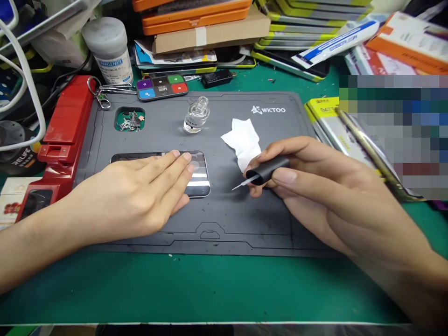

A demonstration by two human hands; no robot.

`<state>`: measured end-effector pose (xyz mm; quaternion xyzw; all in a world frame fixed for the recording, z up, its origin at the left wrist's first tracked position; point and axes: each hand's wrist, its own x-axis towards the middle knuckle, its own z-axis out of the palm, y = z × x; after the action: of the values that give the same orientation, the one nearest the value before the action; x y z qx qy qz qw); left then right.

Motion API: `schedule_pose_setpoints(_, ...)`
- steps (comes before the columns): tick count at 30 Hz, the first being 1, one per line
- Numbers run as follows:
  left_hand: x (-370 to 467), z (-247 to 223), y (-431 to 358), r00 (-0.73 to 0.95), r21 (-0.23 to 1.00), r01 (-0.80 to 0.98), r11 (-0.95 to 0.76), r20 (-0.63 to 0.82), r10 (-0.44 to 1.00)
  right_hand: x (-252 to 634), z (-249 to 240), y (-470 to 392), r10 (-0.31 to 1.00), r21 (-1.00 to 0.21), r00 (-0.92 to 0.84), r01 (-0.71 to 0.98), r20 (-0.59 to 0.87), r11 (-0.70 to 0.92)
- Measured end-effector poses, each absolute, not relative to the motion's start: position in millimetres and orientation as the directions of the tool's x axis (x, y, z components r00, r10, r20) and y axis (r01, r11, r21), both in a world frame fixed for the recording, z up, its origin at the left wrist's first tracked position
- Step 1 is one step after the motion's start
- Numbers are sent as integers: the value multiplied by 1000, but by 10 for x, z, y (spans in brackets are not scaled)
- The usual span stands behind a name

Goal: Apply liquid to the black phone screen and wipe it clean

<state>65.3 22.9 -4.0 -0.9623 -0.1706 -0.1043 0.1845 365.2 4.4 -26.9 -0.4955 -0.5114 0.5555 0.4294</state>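
Note:
My left hand (147, 191) lies flat, fingers straight and together, over a smartphone (202, 179) on the grey work mat (241, 221). Most of the phone is hidden beneath it; its shiny right end shows. Between the thumb and fingers of my right hand (322, 186) is a black brush cap (271, 169), tilted, its thin white applicator tip pointing left and down above the mat. A small clear glass bottle (196, 116) stands uncapped behind the phone. Just beyond my right fingertips is a torn piece of white tissue (242, 140).
Small metal parts fill a mat recess (129, 120). A red clamp-like tool (65, 121) lies along the left edge, near a paste jar (108, 49) and a screw-colour tray (163, 87). Orange cases (196, 18) and battery boxes (329, 119) crowd the back and right.

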Motion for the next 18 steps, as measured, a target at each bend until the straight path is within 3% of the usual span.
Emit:
schedule_pose_setpoints(11, 651, -26, 190, 905, -218, 397, -891, 257, 340, 3645, -261, 49, 983, -992, -141, 44, -121, -116)
schedule_pose_setpoints(18, 686, -32, 205, 924, -386, 366, -847, 262, 280, 3653, -269, 24, 981, -991, -148, 60, -125, -118)
